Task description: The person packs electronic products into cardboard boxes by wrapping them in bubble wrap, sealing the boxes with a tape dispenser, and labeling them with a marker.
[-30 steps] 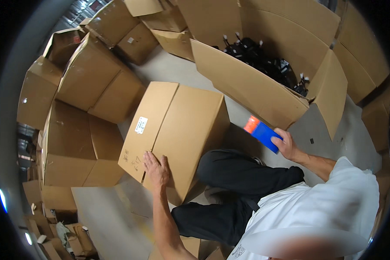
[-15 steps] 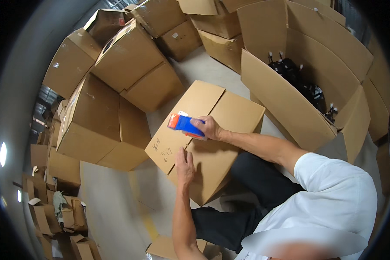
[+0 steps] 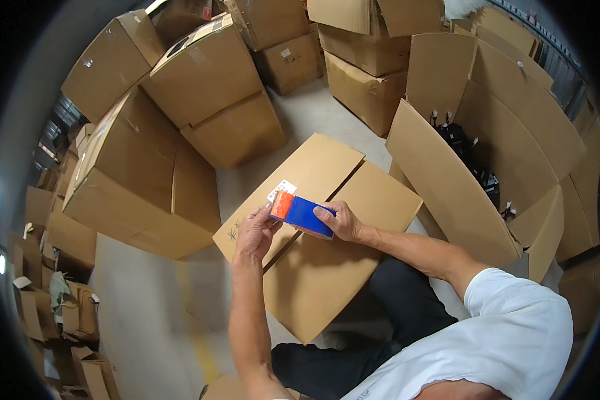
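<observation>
My right hand (image 3: 340, 220) is wrapped round a blue and orange tape dispenser (image 3: 307, 215), held just above a closed cardboard box (image 3: 320, 267). At the dispenser's orange front end, my left hand (image 3: 257, 232) has its fingertips curled in a pinch against it; any loose tape there is too small to make out. The box's top flaps meet along a dark, slightly gaping seam. A white label (image 3: 282, 190) and some handwriting lie on the flap at the far left, partly behind my left hand and the dispenser.
On the right stands a tall open carton (image 3: 457, 187) holding black items with white-tipped cables (image 3: 453, 137). Large closed cartons (image 3: 207, 73) are stacked at the far left. Several opened boxes (image 3: 80, 310) line the left side. A yellow line (image 3: 203, 350) runs along the grey floor.
My left hand has risen from the box's seam to the dispenser's orange end. The dispenser has turned and shifted slightly right and nearer. The whole view has also shifted.
</observation>
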{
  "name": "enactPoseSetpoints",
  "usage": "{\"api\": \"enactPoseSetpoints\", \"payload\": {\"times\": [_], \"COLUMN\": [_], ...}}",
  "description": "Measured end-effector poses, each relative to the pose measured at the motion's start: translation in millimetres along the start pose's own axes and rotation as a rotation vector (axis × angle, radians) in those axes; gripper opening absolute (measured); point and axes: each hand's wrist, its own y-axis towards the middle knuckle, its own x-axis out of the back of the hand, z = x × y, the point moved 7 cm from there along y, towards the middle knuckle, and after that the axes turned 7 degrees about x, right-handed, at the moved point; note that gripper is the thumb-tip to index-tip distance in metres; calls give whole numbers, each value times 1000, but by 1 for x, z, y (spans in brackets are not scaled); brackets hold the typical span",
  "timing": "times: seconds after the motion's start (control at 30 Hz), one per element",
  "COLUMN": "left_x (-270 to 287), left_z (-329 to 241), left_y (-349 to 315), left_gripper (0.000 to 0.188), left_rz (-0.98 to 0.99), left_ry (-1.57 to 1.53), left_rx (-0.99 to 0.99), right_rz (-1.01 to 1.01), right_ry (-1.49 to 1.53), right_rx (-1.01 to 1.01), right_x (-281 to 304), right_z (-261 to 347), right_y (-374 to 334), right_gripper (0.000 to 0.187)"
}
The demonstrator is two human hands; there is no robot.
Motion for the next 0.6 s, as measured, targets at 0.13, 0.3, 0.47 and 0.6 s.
{"api": "enactPoseSetpoints", "payload": {"times": [0.13, 0.3, 0.47, 0.6], "left_x": [-3, -1, 66, 97], "left_z": [-1, -23, -147, -142], "left_y": [5, 36, 95, 183], "left_gripper": [18, 18, 26, 23], "left_rz": [22, -115, -529, -657], "left_ry": [29, 163, 616, 1140], "left_rx": [23, -68, -502, -578], "right_rz": [58, 10, -21, -26], "right_ry": [13, 10, -40, -209], "right_rx": [-43, -80, -187, -323], "right_x": [1, 11, 23, 15], "right_z": [-6, -6, 11, -14], "right_y": [4, 21, 48, 61], "right_gripper": [55, 59, 61, 55]}}
